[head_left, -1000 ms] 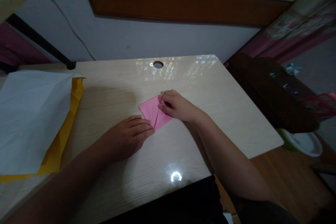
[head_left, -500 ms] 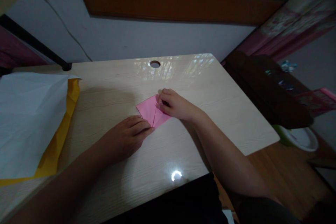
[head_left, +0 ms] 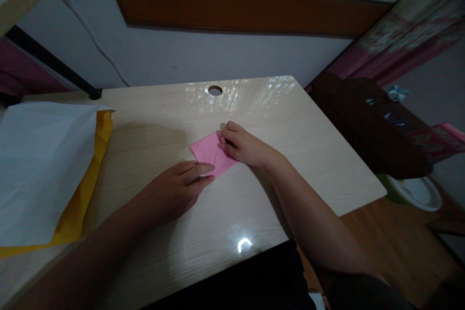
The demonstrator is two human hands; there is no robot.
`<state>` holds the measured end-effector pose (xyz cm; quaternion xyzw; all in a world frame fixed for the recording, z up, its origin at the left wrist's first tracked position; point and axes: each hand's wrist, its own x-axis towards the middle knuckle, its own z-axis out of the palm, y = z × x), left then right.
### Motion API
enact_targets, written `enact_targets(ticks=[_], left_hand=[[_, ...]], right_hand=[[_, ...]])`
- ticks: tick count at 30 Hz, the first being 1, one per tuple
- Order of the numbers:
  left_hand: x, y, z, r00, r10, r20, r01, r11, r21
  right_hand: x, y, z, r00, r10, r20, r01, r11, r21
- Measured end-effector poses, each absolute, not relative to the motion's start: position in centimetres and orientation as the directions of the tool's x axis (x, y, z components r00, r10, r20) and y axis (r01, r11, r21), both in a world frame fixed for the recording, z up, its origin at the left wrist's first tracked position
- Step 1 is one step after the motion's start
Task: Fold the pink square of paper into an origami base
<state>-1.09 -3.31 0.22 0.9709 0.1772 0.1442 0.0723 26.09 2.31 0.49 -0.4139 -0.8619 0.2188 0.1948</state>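
A small sheet of pink paper (head_left: 207, 150), folded so that a crease or flap edge runs down its middle, lies on the pale wood-grain table (head_left: 152, 106). My left hand (head_left: 181, 184) holds its lower left part, the index finger stretched across the surface and the thumb at the near edge. At the upper right edge, my right hand (head_left: 241, 144) pinches the paper between thumb and curled fingers. Those fingers partly hide the sheet's right corner.
To the left lie a large white sheet (head_left: 47, 155) and a yellow sheet (head_left: 87, 179) under it. A round hole (head_left: 215, 90) pierces the table near its back edge. A black post (head_left: 54, 63) stands at the back left. Dark wooden furniture (head_left: 363, 121) is on the right.
My left index finger has shifted up and lies further over the paper, apart from the thumb. The right hand keeps its pinch almost unmoved. The view has shifted slightly.
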Motion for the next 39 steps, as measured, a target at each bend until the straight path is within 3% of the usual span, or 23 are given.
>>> enact_targets(ticks=[20,29,39], left_hand=[[-0.5,-3.6,-0.4,0.896,0.398,0.196,0.375,-0.916,0.144],[0.1,-4.2,-0.7,0.827,0.505,0.246,0.484,-0.863,0.142],[0.3,-4.5,-0.1,0.760,0.577,0.299,0.580,-0.810,0.089]], right_hand=[[25.7,2.2,0.2,-0.525,0.835,0.167,0.654,0.521,-0.549],[25.0,2.6,-0.6,-0.384,0.875,0.294,0.708,0.484,-0.515],[25.0,2.3,-1.1,-0.437,0.836,0.332,0.679,0.549,-0.487]])
